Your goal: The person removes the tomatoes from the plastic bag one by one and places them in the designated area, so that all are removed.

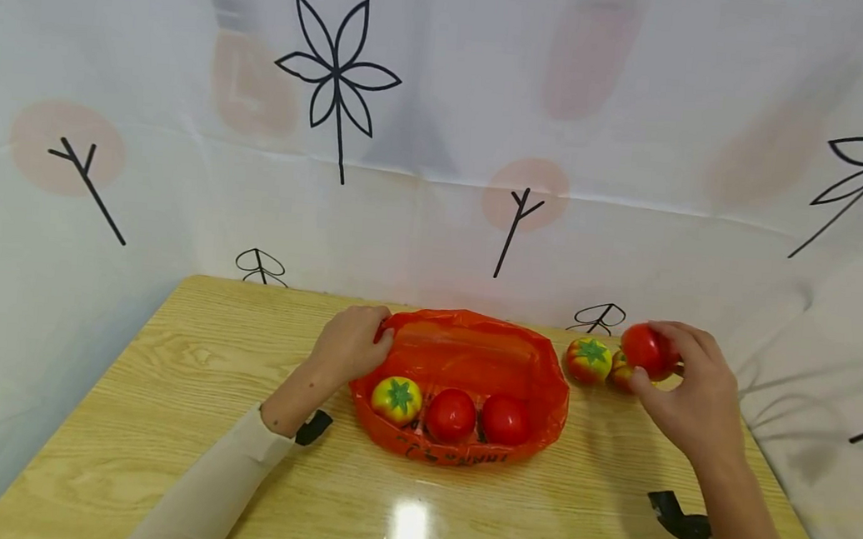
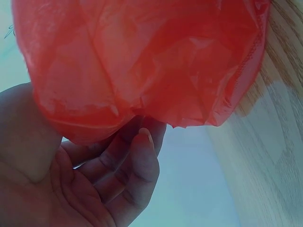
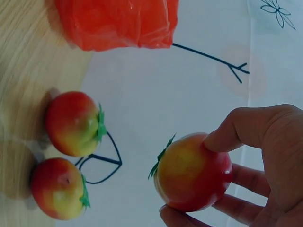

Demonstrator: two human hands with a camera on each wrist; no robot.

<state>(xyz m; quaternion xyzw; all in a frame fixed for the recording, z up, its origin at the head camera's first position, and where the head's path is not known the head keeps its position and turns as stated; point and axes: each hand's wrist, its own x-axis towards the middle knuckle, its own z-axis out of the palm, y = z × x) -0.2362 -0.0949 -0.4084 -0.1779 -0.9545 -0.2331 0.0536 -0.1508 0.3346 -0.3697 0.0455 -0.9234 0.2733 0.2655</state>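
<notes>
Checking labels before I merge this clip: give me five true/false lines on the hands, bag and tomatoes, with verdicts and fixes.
1. The left hand grips the rim of the red plastic bag. True.
2. Five tomatoes show inside the bag. False: three bagged tomatoes show.
3. The right hand is empty. False: it holds a red-and-yellow tomato.
4. In the head view, two loose tomatoes lie to the right of the bag. True.
5. In the head view, all three bagged tomatoes show green leaves. False: only the leftmost tomato does.
</notes>
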